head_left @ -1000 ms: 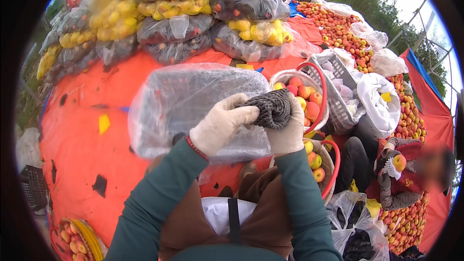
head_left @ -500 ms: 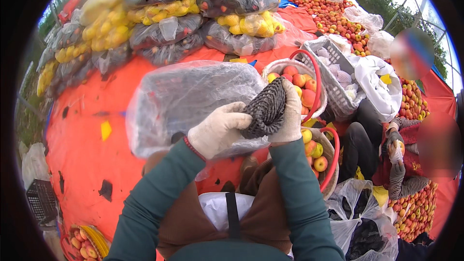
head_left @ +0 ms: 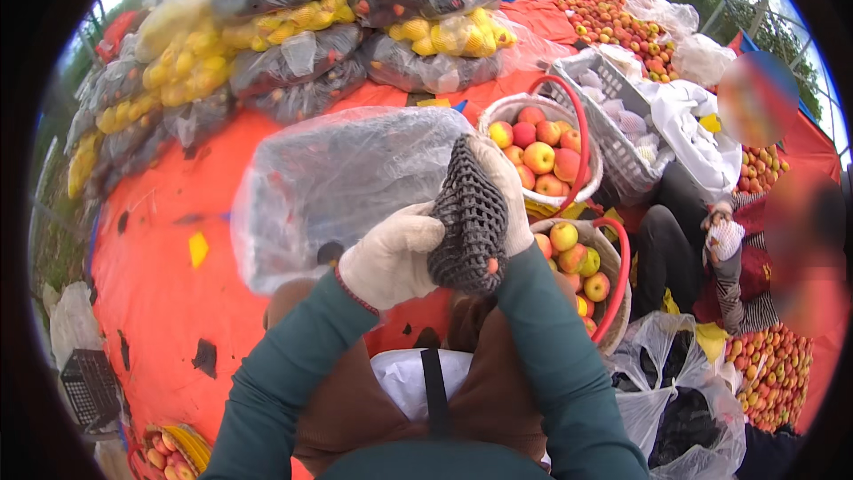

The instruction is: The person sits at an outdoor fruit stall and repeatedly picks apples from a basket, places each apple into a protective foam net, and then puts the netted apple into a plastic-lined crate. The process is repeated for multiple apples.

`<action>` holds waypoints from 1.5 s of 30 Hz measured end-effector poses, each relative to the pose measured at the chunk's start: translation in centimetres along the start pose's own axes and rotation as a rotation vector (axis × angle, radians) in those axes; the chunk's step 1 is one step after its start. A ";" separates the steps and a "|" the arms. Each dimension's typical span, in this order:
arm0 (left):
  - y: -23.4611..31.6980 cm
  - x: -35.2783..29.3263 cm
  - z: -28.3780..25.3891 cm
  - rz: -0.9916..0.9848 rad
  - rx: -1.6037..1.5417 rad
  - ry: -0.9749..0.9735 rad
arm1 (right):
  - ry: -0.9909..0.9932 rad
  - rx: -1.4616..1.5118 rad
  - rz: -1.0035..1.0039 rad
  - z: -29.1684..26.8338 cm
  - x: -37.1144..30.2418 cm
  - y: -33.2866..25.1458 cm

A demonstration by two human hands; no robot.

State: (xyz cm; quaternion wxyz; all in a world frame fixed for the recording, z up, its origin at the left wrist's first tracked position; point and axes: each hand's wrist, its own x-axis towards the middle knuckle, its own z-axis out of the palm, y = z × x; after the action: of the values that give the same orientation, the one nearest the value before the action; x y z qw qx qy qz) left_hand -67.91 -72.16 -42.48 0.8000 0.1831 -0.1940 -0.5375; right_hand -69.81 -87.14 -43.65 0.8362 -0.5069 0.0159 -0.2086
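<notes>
Both my hands, in white gloves, hold a dark grey foam fruit net (head_left: 468, 218) in front of me. My left hand (head_left: 391, 256) pinches its left side, with the thumb along the mesh. My right hand (head_left: 505, 187) wraps round its upper right side. The mesh is stretched, and a small reddish patch, seemingly fruit, shows through near its lower end. Beneath and beyond the hands lies a container lined with clear plastic (head_left: 346, 169). Next to my right forearm stand a basket of apples (head_left: 524, 107) and another apple basket (head_left: 622, 298), both with red handles.
Bags of wrapped fruit (head_left: 293, 53) are stacked at the far left on an orange sheet (head_left: 160, 276). A grey crate (head_left: 613, 160) holds white-netted fruit. At the right, a co-worker's hands (head_left: 724, 236) hold a white-netted piece. A clear bag (head_left: 657, 391) with dark nets lies lower right.
The fruit net has turned more upright and dropped slightly; its mesh is now stretched open, with a reddish spot showing. My right hand has shifted left and down. The co-worker's netted piece has moved up slightly.
</notes>
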 end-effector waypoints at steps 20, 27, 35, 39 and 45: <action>-0.4 -2.4 0.6 0.547 0.494 0.473 | -0.098 0.529 0.289 4.3 -1.6 -0.4; 1.3 -1.7 -0.4 0.344 0.186 0.031 | -0.077 -0.508 -0.607 0.2 0.8 -3.3; 2.0 -0.3 -0.7 0.469 0.383 0.354 | 0.415 -0.900 0.119 -25.8 -3.9 6.4; 1.7 -0.4 -1.4 0.336 0.312 0.370 | 0.076 -1.659 0.432 -22.5 -5.6 9.3; 1.4 0.7 -2.8 0.237 0.320 0.479 | 0.072 -1.402 0.400 -23.8 -6.4 7.9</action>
State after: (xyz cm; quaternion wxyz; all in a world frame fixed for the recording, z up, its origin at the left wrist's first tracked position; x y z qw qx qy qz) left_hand -65.16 -72.06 -44.14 0.8411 0.4043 -0.1019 -0.3445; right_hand -78.66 -101.70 -63.12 0.3360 -0.9036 0.2655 -0.0090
